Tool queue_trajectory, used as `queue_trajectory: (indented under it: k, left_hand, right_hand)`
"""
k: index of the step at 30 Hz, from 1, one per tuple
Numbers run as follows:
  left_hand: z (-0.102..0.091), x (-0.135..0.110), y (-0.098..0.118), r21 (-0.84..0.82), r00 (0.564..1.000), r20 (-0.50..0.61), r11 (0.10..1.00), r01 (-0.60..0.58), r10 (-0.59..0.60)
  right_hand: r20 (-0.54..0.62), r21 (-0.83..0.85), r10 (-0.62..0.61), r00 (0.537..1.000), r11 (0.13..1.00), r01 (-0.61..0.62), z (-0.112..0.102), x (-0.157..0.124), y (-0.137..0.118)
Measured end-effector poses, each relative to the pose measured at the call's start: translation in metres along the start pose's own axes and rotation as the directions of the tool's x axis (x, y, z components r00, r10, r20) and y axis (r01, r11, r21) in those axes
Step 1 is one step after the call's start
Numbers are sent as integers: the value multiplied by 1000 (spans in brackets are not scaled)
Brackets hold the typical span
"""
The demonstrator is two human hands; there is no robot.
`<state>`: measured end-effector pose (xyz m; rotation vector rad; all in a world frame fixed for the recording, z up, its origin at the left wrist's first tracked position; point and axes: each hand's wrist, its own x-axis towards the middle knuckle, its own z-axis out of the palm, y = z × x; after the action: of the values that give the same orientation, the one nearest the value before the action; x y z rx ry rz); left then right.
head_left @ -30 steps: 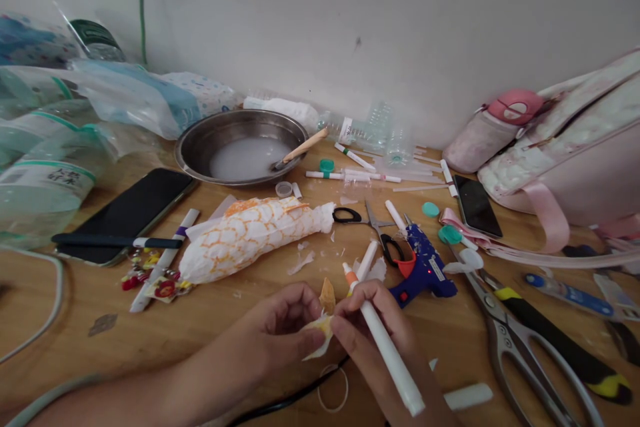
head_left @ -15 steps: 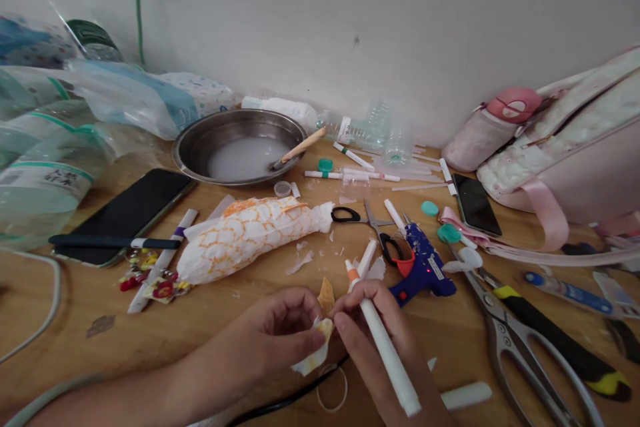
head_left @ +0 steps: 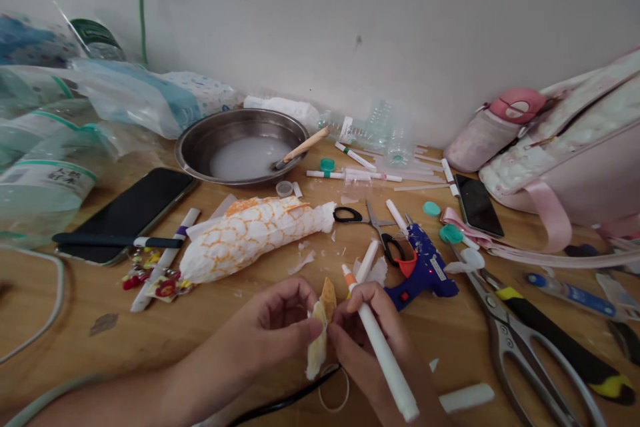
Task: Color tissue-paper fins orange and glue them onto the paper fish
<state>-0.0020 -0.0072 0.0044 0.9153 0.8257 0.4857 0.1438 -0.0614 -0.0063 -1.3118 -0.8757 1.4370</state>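
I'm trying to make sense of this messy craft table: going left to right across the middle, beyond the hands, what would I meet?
Black phone → orange-scaled paper fish → small black-handled scissors → blue glue gun → second dark phone → pink backpack.

1. Left hand: bare, nothing worn on fingers or wrist.
2. The forearm behind it is bare all the way to the lower left edge.
3. Right hand: bare too, with a short stretch of bare wrist below it.
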Motion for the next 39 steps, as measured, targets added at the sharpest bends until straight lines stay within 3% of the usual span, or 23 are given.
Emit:
queue_trajectory:
  k: [4, 8, 16, 22, 25, 30, 35, 39]
  left_hand:
    - [-2, 0, -5, -9, 1000, -15, 1000, -5, 5]
    - [-3, -2, -6, 14, 999, -44, 999, -31, 32]
    - [0, -3, 0, -15, 999, -41, 1000, 11, -12]
    - [-1, -2, -2, 3, 1000, -29, 1000, -12, 12]
    - [1, -1, -2, 39, 999, -34, 999, -18, 19]
    - [4, 1, -4, 62, 999, -31, 998, -3, 5]
    - [2, 2, -7, 174, 997, -73, 985, 17, -4]
    - [-3, 2, -4, 242, 999, -42, 970, 17, -7]
  right_hand:
    - [16, -62, -39, 999, 997, 40, -6, 0, 3]
    - [126, -87, -20, 992, 996, 32, -15, -2, -2]
    - [144, 154, 11, 990, 988, -33, -12, -1, -1]
    - [133, 210, 23, 991, 976, -51, -8, 1, 0]
    - [65, 159, 22, 998, 987, -32, -4, 0, -3]
    - [-68, -83, -68, 995, 995, 63, 4, -5, -9]
    - [-34, -144, -79, 996, 987, 74, 3, -7, -6]
    - [53, -195, -137, 989, 970, 144, -9, -3, -2]
